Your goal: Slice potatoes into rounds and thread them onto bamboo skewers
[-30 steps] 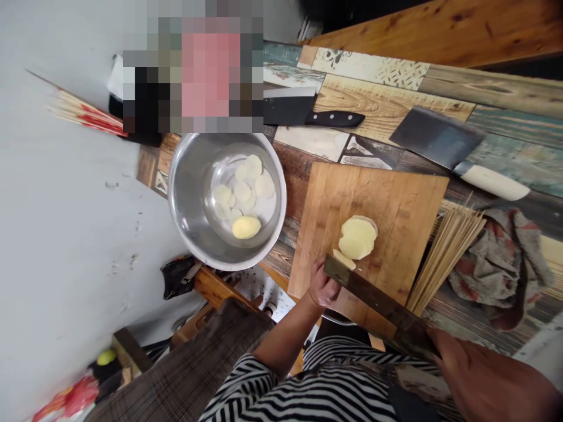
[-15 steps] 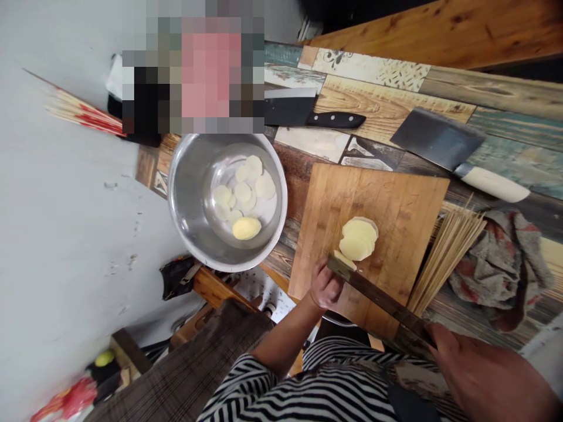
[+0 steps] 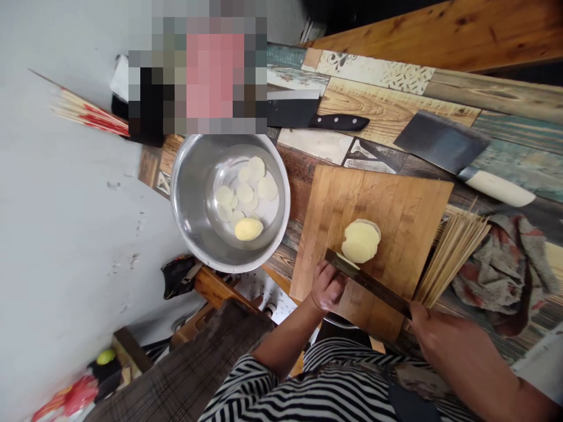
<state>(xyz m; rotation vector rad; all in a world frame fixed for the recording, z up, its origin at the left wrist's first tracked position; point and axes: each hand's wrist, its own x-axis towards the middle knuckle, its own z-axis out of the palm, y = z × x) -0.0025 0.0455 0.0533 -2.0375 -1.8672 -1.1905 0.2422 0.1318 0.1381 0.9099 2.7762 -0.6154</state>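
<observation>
Potato slices (image 3: 361,241) overlap at twelve o'clock from the knife (image 3: 372,285); right fingers (image 3: 418,315) grip it, likely for control; left fingers (image 3: 326,274) curl, hold unclear.

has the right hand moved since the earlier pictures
Yes: judged against the cutting board, the right hand has shifted up and to the left in the view, closer to the board and by the lower ends of the skewers.

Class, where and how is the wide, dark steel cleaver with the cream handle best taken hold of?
Probably by wrapping its cream handle, coming from the picture's lower right: the handle is long and narrow and points that way, opposite the broad blade.
</observation>
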